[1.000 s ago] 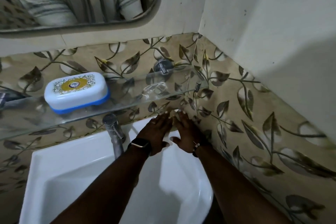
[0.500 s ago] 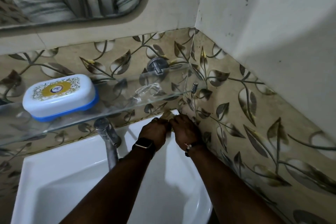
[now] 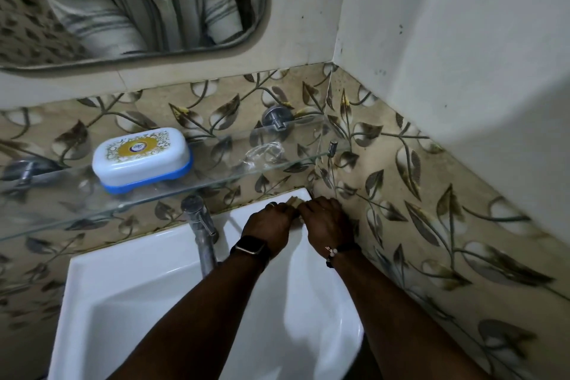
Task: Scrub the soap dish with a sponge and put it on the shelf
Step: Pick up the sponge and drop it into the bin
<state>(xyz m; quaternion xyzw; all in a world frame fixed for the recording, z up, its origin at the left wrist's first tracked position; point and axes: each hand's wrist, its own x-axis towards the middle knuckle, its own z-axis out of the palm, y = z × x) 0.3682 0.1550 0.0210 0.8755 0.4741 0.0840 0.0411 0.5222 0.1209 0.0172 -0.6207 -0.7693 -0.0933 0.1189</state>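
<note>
Both hands, left [image 3: 271,222] & right [image 3: 324,220], clenched on tan sponge [image 3: 294,201] at glossy white sink [image 3: 154,281] corner; rounded plastic soap dish [image 3: 142,159] on glass shelf [image 3: 216,176].

Glossy ceramic, clear glass, bright metal and smooth plastic.

The sink [image 3: 154,302] is white, glazed and shiny; the tap [image 3: 202,231] at its far edge is polished metal. The shelf [image 3: 216,170] is clear glass on chromed metal brackets [image 3: 277,117]. The soap dish [image 3: 142,159] looks like smooth plastic, white lid over blue base, with a printed top. Leaf-patterned tiles [image 3: 416,194] have a soft sheen; the wall [image 3: 462,40] above is matt. A crumpled clear film [image 3: 262,153], perhaps plastic wrap, lies on the glass.
</note>
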